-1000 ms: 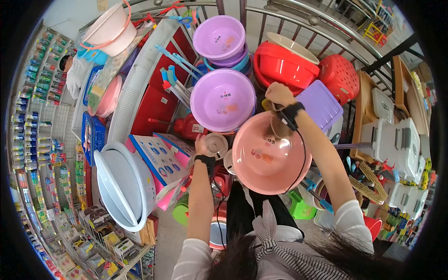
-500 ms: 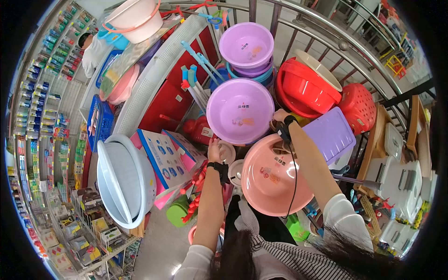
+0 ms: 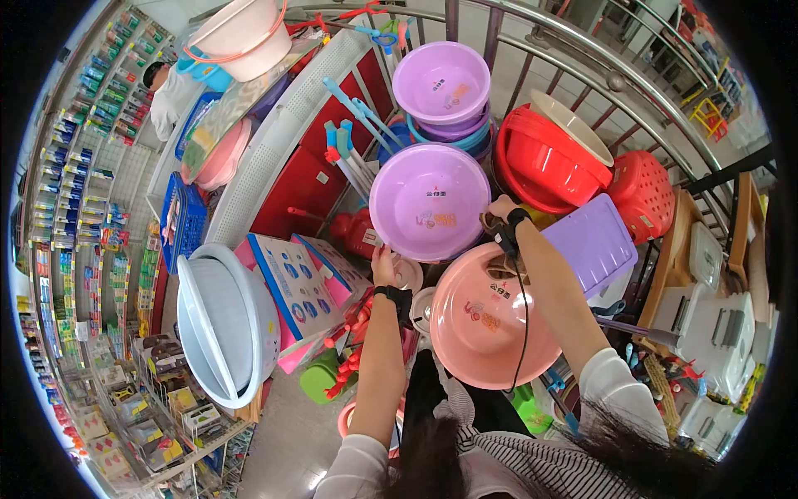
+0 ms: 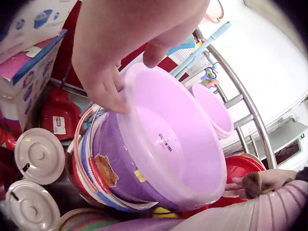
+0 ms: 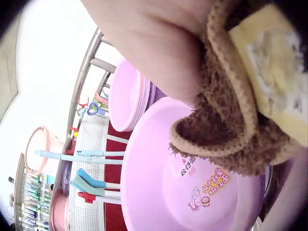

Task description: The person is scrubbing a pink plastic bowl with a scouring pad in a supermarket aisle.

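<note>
In the head view a purple basin stands on a stack of basins and buckets. My left hand is at its near left rim; in the left wrist view the fingers reach down to that rim, fairly straight. My right hand is at the opposite side of the rim and holds a fuzzy brown cloth with a yellow label. Below the right forearm sits a pink basin. Two round beige lids lie close below the left hand.
More purple basins stand behind. Red basins and a purple lidded box are at the right, by a metal railing. Printed boxes and pale blue tubs stand at the left, with goods shelves beyond.
My right hand has come down from over the pink basin to the purple basin's right rim. The left hand has moved slightly up toward the rim. The head view has shifted.
</note>
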`<state>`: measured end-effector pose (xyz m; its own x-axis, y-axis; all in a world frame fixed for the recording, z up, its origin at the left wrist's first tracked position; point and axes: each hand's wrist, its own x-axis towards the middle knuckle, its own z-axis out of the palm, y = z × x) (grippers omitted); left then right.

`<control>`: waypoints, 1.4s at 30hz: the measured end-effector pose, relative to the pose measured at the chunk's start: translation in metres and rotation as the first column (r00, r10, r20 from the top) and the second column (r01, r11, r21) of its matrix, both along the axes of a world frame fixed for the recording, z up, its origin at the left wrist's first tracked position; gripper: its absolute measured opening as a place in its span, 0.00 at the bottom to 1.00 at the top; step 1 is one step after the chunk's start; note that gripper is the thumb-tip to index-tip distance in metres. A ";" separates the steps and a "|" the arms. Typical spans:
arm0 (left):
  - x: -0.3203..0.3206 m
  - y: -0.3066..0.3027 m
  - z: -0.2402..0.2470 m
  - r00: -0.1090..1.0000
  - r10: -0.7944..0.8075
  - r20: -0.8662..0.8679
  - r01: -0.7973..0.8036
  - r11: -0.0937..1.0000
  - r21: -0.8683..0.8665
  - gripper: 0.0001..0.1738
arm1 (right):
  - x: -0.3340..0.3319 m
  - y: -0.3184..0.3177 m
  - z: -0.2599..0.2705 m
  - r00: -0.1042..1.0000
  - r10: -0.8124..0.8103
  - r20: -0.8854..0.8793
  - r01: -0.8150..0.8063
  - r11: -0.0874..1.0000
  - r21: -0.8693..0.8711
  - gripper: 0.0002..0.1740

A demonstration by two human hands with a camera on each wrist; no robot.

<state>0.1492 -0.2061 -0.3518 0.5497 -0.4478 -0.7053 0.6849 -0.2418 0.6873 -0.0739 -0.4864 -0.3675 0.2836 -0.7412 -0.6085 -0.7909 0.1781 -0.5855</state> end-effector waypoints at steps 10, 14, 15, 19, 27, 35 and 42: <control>-0.001 -0.008 -0.012 0.996 0.063 0.061 -0.064 0.998 0.016 0.42 | 0.003 0.010 0.029 0.994 -0.097 0.058 0.086 0.983 0.162 0.24; -0.001 -0.008 -0.001 0.999 0.038 0.039 -0.040 0.997 0.060 0.43 | 0.003 0.016 0.054 0.996 -0.082 0.022 0.075 0.975 0.210 0.23; 0.000 -0.009 -0.002 0.999 0.042 0.031 -0.044 0.998 0.054 0.43 | 0.004 0.018 0.059 0.984 -0.166 0.064 0.146 0.959 0.244 0.22; 0.004 -0.014 -0.002 0.997 0.072 0.023 -0.073 0.996 0.048 0.42 | 0.005 0.019 0.062 0.952 -0.275 0.133 0.220 0.920 0.324 0.19; 0.015 -0.014 -0.010 0.999 0.032 0.011 -0.033 0.995 0.092 0.27 | -0.002 0.016 0.056 0.866 -0.295 0.403 0.138 0.916 0.376 0.12; 0.007 0.023 0.086 0.843 0.224 -0.488 -0.398 0.872 -0.287 0.22 | -0.008 0.041 0.181 0.613 -0.284 0.737 -0.023 0.926 0.376 0.07; -0.045 0.135 0.212 0.933 0.084 -0.350 -0.277 0.788 -0.550 0.26 | -0.052 0.175 0.326 0.361 -0.274 0.892 0.028 0.959 0.283 0.11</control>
